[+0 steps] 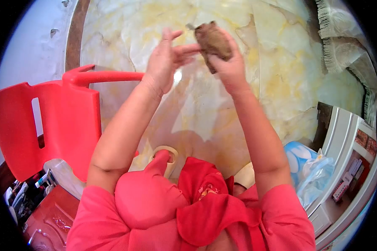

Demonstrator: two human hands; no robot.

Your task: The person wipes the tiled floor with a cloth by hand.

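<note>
My right hand [228, 62] is closed around a brown, soft-looking bundle [213, 41], held up in front of me above the floor. The bundle looks like folded or rolled fabric, but its exact kind is unclear. Just to its left, my left hand [167, 58] has its fingers stretched out and apart. Those fingertips reach the bundle's left side; I cannot tell whether they touch it. Across my lap lies a red cloth [215, 217] with a small gold print.
A red plastic chair [67, 113] stands at the left, near a carved reddish wooden piece [52, 217]. On the right are a white cabinet [335, 129] with an open shelf, a blue-and-white package [297, 154] and a clear plastic bag [316, 173]. Fringed fabric [343, 54] hangs at upper right.
</note>
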